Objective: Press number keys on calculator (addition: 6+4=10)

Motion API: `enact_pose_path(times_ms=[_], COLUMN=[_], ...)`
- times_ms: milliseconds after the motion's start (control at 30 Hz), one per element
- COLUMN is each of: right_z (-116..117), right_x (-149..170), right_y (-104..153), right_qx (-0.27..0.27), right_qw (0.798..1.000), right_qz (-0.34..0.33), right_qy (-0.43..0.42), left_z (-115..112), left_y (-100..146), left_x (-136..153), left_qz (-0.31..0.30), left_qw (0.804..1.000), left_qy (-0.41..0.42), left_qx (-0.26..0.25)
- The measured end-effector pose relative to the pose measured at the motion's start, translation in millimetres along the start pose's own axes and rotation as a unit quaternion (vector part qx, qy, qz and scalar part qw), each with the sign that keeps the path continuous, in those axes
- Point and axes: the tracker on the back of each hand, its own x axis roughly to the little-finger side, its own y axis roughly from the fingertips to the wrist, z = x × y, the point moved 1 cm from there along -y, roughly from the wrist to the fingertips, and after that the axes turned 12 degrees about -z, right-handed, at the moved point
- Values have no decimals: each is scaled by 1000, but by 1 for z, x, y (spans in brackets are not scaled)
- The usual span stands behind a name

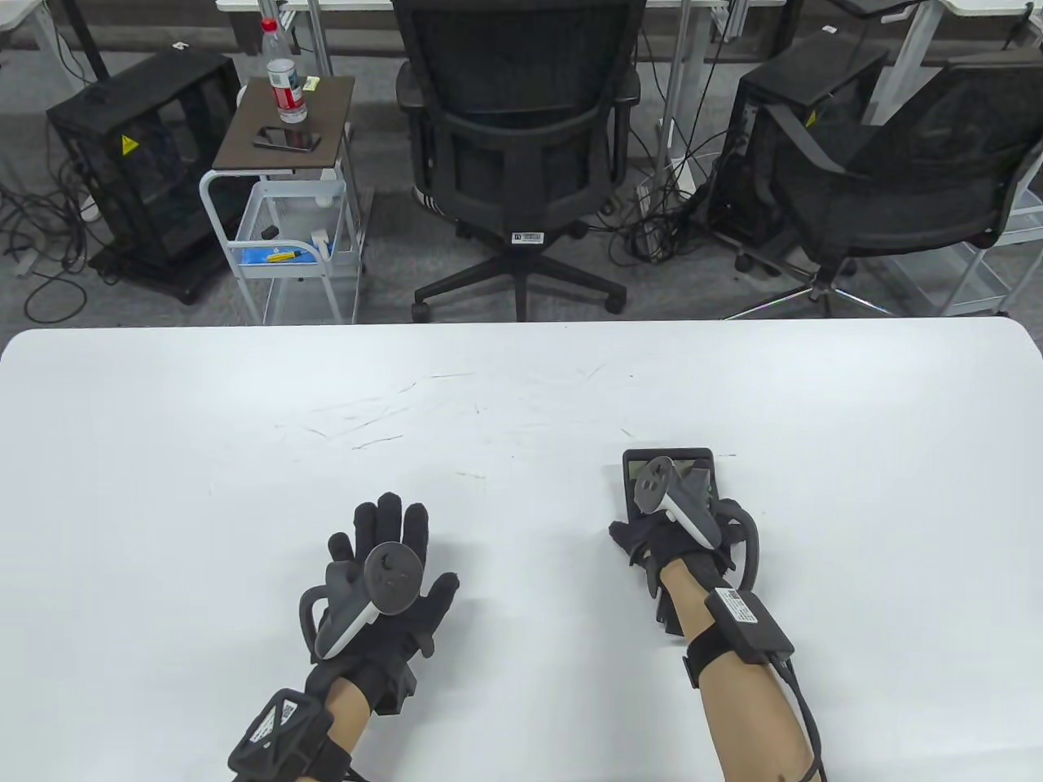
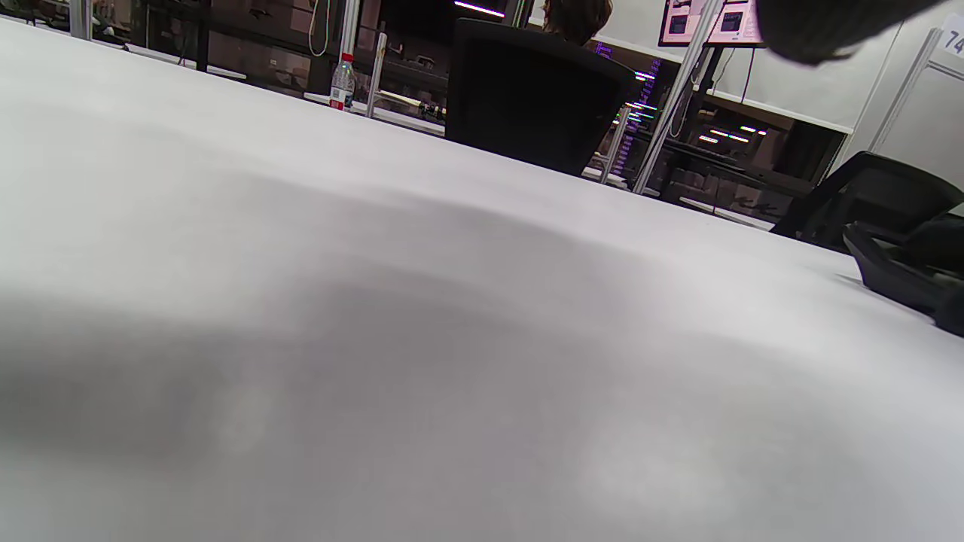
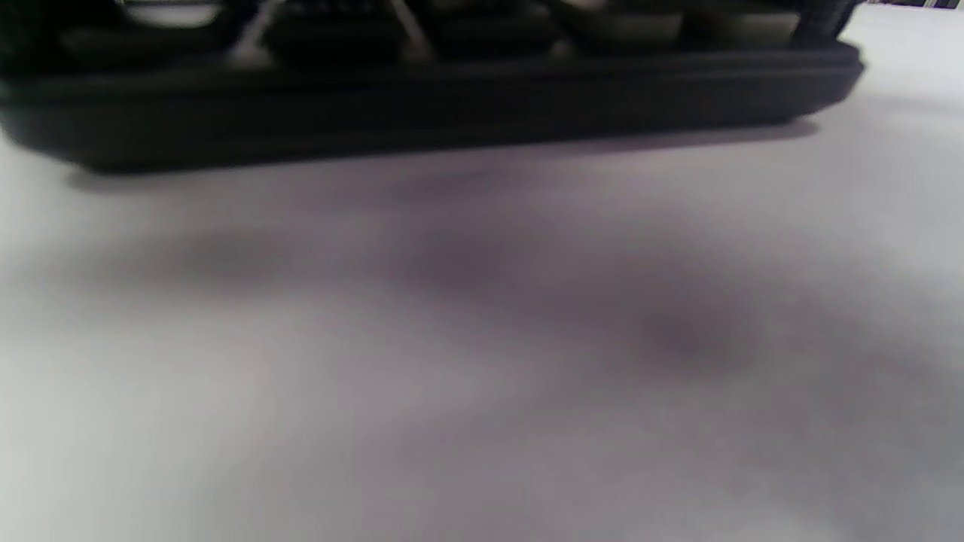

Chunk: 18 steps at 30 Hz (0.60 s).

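A dark calculator (image 1: 637, 466) lies flat on the white table (image 1: 521, 391), right of centre. My right hand (image 1: 652, 539) is over its lower part, and the tracker on it hides the keys and my fingers. The right wrist view shows only the calculator's near edge (image 3: 429, 98), blurred, from table level. My left hand (image 1: 403, 538) rests flat on the table well to the left of the calculator, palm down with fingers spread, holding nothing. A dark fingertip (image 2: 821, 30) shows at the top of the left wrist view.
Beyond the table's far edge stand two black office chairs (image 1: 517, 130), a small trolley (image 1: 281, 204) with a bottle and a phone, and black cases. Faint scuff marks cross the table's middle (image 1: 367, 415).
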Motion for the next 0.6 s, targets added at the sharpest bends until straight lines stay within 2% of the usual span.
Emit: enact_pose_path(times_ms=[133,300,433,600], right_z=[-1,-5,-7,3], right_x=[-1,-20,-57,-109], right_y=[2,19,40,61], right_qx=[42,55,57,41], right_qw=[999,998,998,997], right_qz=[0,7,-25,-65], right_qy=[-6,0,10,12], left_z=[-1,-3,-2,-3], left_y=[-1,-1,-1,-1], left_x=[-2,-2,-2,-3], left_qz=[-3,-2,-2,-4], left_qw=[1000,1000,1000,1000], left_qy=[-4,-6,-6,-9], left_qx=[3,9,5,2])
